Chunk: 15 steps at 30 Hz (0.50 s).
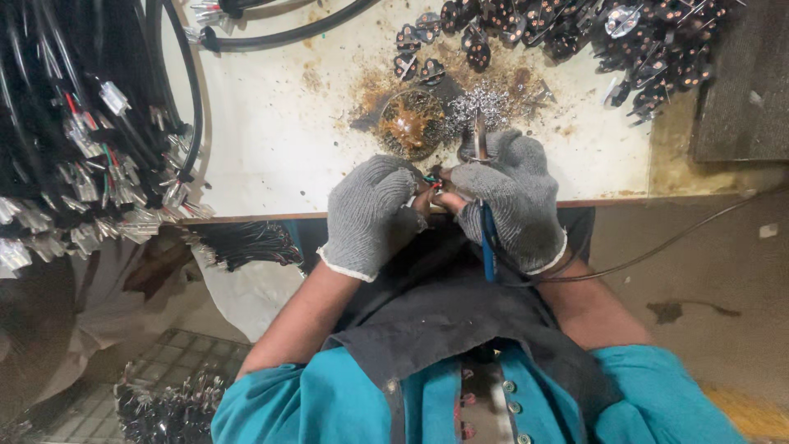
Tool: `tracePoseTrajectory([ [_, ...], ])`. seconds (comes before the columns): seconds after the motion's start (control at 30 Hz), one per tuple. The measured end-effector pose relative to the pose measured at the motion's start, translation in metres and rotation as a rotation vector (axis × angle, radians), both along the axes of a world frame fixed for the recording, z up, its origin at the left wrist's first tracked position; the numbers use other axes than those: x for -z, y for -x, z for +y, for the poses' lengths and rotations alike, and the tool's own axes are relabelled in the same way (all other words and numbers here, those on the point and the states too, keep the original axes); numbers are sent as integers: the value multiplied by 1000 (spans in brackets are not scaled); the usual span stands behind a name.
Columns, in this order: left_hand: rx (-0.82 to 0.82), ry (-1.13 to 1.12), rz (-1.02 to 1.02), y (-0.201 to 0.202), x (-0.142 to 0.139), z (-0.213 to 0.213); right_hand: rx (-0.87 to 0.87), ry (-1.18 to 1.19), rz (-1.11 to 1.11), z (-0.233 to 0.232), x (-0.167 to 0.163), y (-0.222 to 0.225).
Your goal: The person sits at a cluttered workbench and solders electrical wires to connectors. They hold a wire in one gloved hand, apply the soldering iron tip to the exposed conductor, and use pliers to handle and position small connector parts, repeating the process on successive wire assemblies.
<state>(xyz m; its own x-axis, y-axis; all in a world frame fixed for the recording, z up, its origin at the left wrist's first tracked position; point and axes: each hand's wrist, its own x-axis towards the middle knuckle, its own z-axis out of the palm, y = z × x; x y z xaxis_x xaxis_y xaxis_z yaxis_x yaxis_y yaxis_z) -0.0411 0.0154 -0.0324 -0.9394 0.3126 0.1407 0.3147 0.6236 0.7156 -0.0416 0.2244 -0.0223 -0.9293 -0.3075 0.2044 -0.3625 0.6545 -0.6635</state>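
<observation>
Both hands wear grey knit gloves and meet at the front edge of a stained white workbench [279, 123]. My left hand [368, 215] pinches a small bundle of thin coloured wires [432, 178] between its fingertips. My right hand [508, 197] grips a soldering iron [480, 141] with a blue handle; its metal tip points away from me, just above the wires. The iron's dark cord [657, 247] trails off to the right. A dark cloth lies across my lap under the hands.
A small round dish of brown flux [409, 123] and a heap of silvery solder scraps [485, 103] sit just beyond the hands. Several dark round connectors [575, 33] are piled at the back right. Black cable harnesses with white plugs [82, 131] hang at the left.
</observation>
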Motion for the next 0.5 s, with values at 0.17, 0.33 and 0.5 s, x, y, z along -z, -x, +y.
tracePoseTrajectory([
  [0.17,-10,-3,5,0,-1,2,-17,-22,22,1,1,-1],
  [0.33,-29,23,29,-2,2,3,-29,-5,23,1,2,0],
  [0.5,-65,82,56,-4,6,7,-18,4,-14,0,-2,-1],
])
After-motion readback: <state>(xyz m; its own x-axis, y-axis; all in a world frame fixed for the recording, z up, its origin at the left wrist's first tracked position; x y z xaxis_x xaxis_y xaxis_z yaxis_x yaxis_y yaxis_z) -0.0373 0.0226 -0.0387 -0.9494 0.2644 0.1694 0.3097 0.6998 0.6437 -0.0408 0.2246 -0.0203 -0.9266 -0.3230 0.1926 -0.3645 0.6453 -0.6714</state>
